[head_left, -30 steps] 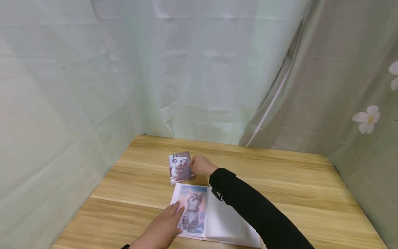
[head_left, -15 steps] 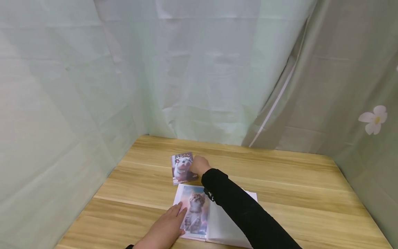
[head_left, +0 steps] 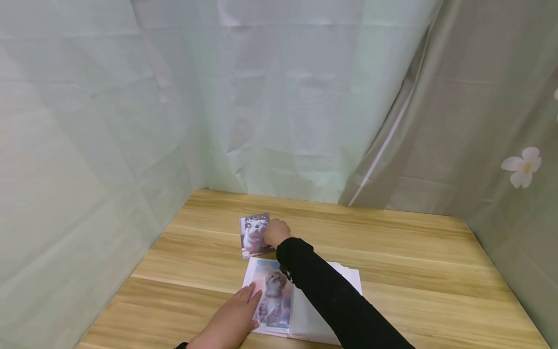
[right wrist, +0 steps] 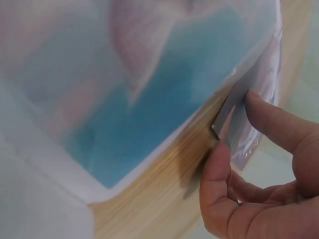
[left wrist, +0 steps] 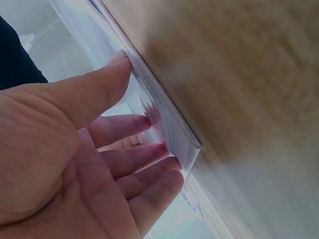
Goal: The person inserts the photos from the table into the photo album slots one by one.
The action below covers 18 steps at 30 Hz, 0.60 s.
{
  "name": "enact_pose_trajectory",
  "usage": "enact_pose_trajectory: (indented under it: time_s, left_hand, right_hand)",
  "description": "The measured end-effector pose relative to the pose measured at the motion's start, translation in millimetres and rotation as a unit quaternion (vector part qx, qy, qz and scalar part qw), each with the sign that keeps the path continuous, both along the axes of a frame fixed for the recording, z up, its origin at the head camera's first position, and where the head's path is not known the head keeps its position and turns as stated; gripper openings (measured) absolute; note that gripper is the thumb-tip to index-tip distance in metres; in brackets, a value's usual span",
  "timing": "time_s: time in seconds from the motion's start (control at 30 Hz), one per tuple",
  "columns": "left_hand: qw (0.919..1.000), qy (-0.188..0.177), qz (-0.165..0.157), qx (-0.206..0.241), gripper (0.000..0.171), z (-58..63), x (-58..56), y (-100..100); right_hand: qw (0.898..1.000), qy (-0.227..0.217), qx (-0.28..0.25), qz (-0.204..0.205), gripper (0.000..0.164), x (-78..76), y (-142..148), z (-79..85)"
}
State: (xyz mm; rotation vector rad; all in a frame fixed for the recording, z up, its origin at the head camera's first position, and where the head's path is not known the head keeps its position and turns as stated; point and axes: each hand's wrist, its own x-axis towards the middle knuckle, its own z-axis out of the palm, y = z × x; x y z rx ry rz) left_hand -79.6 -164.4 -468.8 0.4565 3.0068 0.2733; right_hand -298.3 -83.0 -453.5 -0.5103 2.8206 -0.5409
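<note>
A photo album [head_left: 307,315] lies spread on the wooden table, its left sleeve showing a kitten picture [head_left: 273,295]. My left hand [head_left: 228,315] rests on that page's left edge with fingers fairly straight; the left wrist view shows its fingertips along the album's edge [left wrist: 187,144]. Beyond the album is a small stack of photo cards [head_left: 252,235], a crowned white mouse on top. My right hand [head_left: 276,233] pinches the stack's right edge. In the right wrist view, the thumb presses a card's face [right wrist: 239,107] and the index finger meets its corner.
The wooden table [head_left: 414,261] extends to the right and left of the album. Pale curtains [head_left: 279,97] hang behind it and at both sides. My black right sleeve [head_left: 335,295] crosses over the album's right page and hides part of it.
My right hand stays at the cards' right edge, while its forearm has swung slightly left across the album. The view has shifted a little. My left hand keeps its place on the page.
</note>
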Motion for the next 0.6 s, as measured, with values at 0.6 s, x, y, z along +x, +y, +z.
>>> enact_pose_trajectory:
  time_s: [0.6]
  left_hand:
    - [0.9997,-0.021,0.005,0.011,0.063,1.4,-5.0,-1.1]
  right_hand:
    - [0.997,-0.022,-0.074,0.004,0.014,-15.4,7.1,-17.5]
